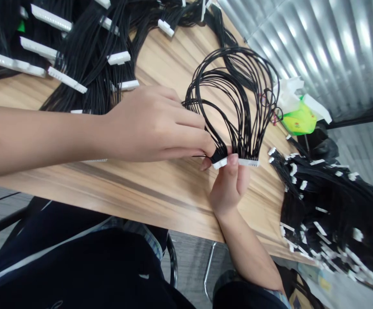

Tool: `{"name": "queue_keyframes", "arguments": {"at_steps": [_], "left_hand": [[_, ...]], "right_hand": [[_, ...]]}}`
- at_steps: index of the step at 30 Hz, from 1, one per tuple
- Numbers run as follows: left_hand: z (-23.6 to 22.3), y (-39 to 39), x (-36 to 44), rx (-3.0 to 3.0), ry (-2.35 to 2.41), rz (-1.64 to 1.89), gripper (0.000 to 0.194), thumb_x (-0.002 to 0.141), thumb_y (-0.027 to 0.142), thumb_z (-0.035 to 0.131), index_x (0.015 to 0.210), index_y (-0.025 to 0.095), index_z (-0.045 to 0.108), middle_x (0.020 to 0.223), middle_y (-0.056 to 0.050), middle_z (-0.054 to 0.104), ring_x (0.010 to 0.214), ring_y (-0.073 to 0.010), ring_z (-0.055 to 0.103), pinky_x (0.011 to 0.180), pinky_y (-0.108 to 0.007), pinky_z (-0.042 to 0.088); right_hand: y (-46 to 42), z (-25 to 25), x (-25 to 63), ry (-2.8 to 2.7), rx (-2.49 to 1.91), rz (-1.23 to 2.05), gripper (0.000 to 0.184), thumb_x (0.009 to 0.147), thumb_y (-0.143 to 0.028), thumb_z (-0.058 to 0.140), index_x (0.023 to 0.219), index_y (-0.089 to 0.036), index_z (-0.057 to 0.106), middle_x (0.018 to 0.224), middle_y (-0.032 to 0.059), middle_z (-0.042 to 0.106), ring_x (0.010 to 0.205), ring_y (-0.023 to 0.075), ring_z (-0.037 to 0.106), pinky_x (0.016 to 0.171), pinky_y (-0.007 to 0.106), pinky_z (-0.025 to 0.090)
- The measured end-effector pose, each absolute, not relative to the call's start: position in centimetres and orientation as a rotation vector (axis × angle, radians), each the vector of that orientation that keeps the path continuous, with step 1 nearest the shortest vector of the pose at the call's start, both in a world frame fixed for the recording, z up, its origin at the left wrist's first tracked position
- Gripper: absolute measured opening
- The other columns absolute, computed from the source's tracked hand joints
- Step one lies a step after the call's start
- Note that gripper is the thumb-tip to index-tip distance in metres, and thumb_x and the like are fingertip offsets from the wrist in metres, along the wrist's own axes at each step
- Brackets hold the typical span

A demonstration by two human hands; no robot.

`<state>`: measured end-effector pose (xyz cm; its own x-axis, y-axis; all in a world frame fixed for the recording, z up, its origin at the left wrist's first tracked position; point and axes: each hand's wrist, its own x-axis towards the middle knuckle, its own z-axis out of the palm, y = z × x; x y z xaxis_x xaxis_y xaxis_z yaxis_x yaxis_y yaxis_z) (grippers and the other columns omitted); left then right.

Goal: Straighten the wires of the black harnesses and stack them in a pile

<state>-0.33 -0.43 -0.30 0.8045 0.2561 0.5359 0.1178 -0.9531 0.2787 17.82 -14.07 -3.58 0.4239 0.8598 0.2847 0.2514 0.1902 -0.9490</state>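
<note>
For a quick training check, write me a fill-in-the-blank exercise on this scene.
1. The left hand pinches black wires just behind a ____ connector.
2. The right hand holds that connector from below, with its ____ resting on the front.
3. The black wires rise from the connector and curve back in ____.
4. More wire bundles lie on a ____ tabletop.

Missing words: white; thumb; loops; wooden.

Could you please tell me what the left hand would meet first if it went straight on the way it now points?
Probably the black wires at the white connector, which the left hand seems to touch; depth is unclear.
</note>
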Motion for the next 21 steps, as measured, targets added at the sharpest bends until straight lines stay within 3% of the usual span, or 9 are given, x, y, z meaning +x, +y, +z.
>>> {"name": "queue_keyframes", "arguments": {"at_steps": [4, 9, 15, 21], "left_hand": [[-0.2, -0.5, -0.4, 2.747, 0.269, 0.85, 0.052, 0.112, 0.044, 0.029, 0.108, 0.039, 0.081, 0.09, 0.007, 0.075, 0.075, -0.005, 0.063, 0.077, -0.027, 0.037], [-0.3, -1.1, -0.8, 2.729, 0.257, 1.063, 0.048, 0.112, 0.039, 0.036, 0.102, 0.032, 0.082, 0.089, 0.008, 0.076, 0.076, -0.0015, 0.064, 0.079, -0.024, 0.039], [0.1, -0.7, -0.7, 2.84, 0.265, 0.886, 0.052, 0.113, 0.043, 0.031, 0.105, 0.039, 0.082, 0.086, 0.008, 0.076, 0.071, -0.0048, 0.066, 0.073, -0.026, 0.041], [1.0, -1.8, -1.2, 2.861, 0.404, 0.789, 0.056, 0.114, 0.039, 0.028, 0.104, 0.033, 0.082, 0.093, 0.007, 0.076, 0.091, -0.0065, 0.073, 0.085, -0.027, 0.049]], "right_hand": [[-14.1, -3.4, 17.8, -1.112, -1.372, 0.572, 0.022, 0.101, -0.049, 0.058, 0.104, -0.032, 0.072, 0.098, 0.0045, 0.069, 0.093, 0.0252, 0.07, 0.097, 0.049, 0.059], [-14.1, -3.5, 17.8, -1.098, -1.383, 0.563, 0.022, 0.099, -0.05, 0.06, 0.104, -0.033, 0.072, 0.095, 0.0042, 0.069, 0.094, 0.0253, 0.071, 0.096, 0.049, 0.06], [-14.3, -3.3, 18.0, -1.208, -1.44, 0.539, 0.028, 0.103, -0.05, 0.05, 0.106, -0.03, 0.07, 0.096, 0.007, 0.067, 0.101, 0.0272, 0.072, 0.086, 0.046, 0.062], [-14.6, -3.5, 18.1, -1.191, -1.494, 0.567, 0.033, 0.101, -0.057, 0.051, 0.107, -0.031, 0.069, 0.097, 0.0087, 0.066, 0.107, 0.0295, 0.07, 0.078, 0.044, 0.063]]}}
